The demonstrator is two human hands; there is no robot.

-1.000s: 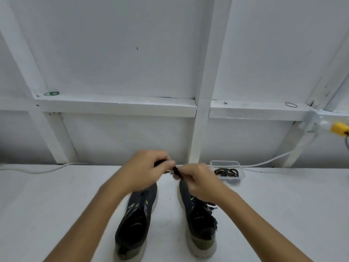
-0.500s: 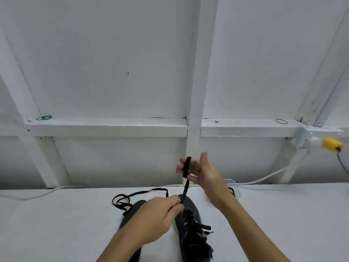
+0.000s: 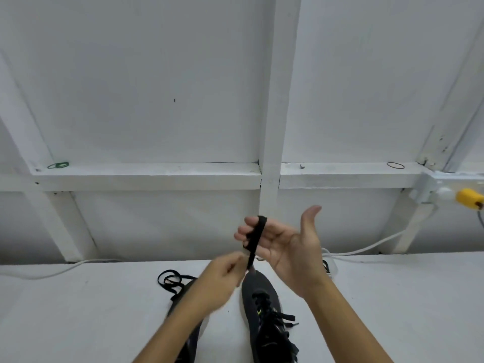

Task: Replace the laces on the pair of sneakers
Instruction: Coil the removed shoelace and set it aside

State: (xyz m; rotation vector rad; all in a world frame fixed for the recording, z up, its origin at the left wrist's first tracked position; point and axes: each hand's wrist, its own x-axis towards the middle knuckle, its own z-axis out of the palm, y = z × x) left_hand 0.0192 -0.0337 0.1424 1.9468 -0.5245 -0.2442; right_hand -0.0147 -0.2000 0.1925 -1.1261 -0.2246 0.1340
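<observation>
Here the right hand (image 3: 288, 247) is raised above the middle of the desk (image 3: 408, 305), palm turned toward the left, thumb pointing up and apart from the fingers, which are held loosely straight; a black lace (image 3: 255, 242) is wound as a flat band around those fingers, passing over the uppermost finger and running down across the others; the fingers do not curl to grip it; below them the lace hangs as a short tail, and the left hand (image 3: 222, 279) pinches that tail between thumb and fingertips, just above the toe of the right sneaker (image 3: 264, 318), though the left hand is blurred, so the exact lie of its fingers cannot be told; the right sneaker stands toward the near edge of the desk, toe pointing to the far edge, dark with a small yellow-green mark on its upper, and black lacing sits loose and untied across its throat; the left sneaker (image 3: 187, 336) lies beside it, mostly hidden under the left forearm; a second black lace (image 3: 172, 280) lies in loose loops on the desk, touching the toe of the left sneaker; behind the right wrist, near the far edge, part of a clear container (image 3: 330, 268) shows, with something dark inside; a white cable (image 3: 366, 247) runs along the far edge up to a socket with a yellow plug (image 3: 468, 199) at the right; a green rubber band (image 3: 58, 165) and a black rubber band (image 3: 395, 165) rest on the white ledge of the wall behind.
</observation>
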